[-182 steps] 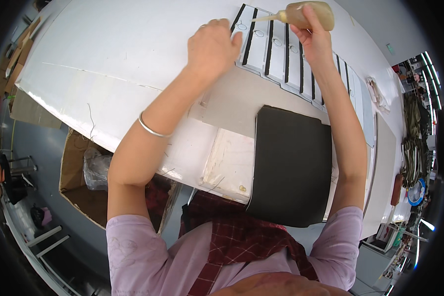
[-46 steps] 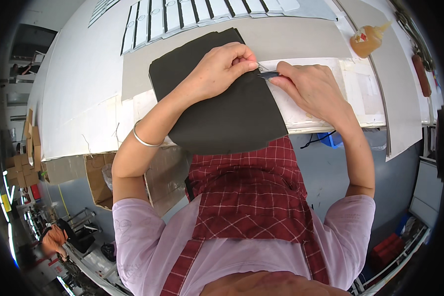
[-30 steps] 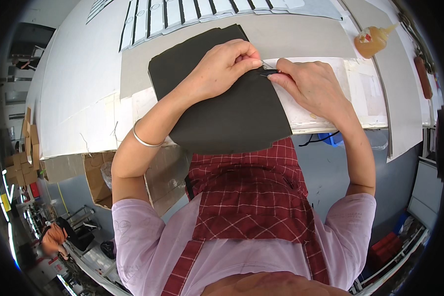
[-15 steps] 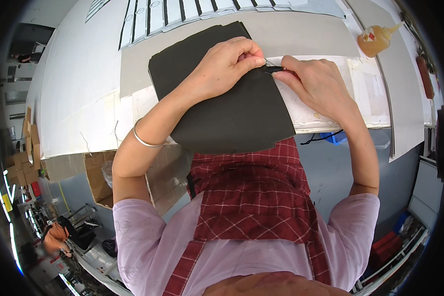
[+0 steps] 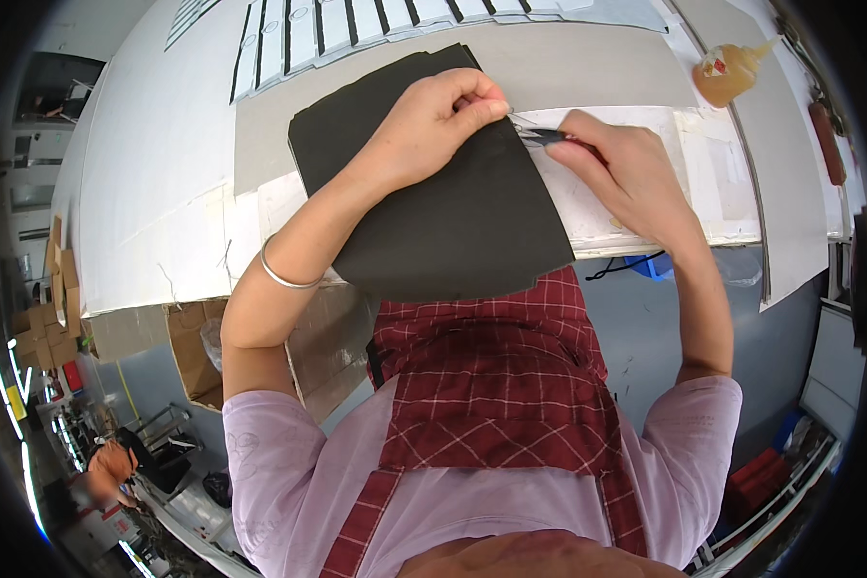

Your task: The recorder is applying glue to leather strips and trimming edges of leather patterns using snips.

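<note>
My left hand (image 5: pixel 433 120) rests on the stack of black sheets (image 5: pixel 443 231), thumb and forefinger pinched at its right edge on what looks like a thin thread. Just right of that pinch, small dark snips (image 5: pixel 541 136) are gripped in my right hand (image 5: pixel 626 178), their tips at the same edge. The stack lies on the white worktable (image 5: pixel 144 222) and overhangs its front edge. Beyond it, a row of pale strips with black bars (image 5: pixel 356 29) lies on the table.
An amber squeeze bottle (image 5: pixel 727 75) lies at the right, near grey boards (image 5: pixel 790 260) and a red-brown handled tool (image 5: pixel 824 144). A cardboard box (image 5: pixel 188 356) stands below the front edge. A person in orange (image 5: pixel 116 467) is at the far lower left.
Six seconds ago my right hand held the bottle over the strips; now it holds the snips at the black stack. Lately both hands shifted slightly up along the edge, exposing more of the snips.
</note>
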A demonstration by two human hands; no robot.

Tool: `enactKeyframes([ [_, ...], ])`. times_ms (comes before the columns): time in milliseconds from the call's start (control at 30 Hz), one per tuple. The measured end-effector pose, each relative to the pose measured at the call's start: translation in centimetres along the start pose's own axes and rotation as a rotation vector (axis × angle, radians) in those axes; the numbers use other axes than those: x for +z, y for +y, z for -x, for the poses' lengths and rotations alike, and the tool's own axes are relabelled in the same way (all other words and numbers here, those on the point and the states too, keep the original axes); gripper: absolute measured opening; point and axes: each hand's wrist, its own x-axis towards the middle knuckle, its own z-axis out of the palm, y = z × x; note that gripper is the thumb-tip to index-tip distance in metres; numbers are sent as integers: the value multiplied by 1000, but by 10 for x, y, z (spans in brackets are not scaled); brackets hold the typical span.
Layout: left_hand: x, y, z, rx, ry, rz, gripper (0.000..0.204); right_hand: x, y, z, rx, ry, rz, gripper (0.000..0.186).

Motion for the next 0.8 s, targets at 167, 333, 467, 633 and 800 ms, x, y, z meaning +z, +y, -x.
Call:
enactKeyframes([
  [167,-43,26,45,-139,166,194,17,2,-28,47,67,179,-71,43],
  [333,-110,-8,196,-395,352,-291,13,30,-40,83,66,159,205,63],
  [467,-117,-41,309,-670,629,-1100,14,42,-49,85,54,205,213,66],
  [633,-88,-17,272,-493,578,-335,24,52,-50,91,44,257,183,68],
  [800,-29,9,157,-219,217,42,22,61,-45,97,46,206,68,83],
])
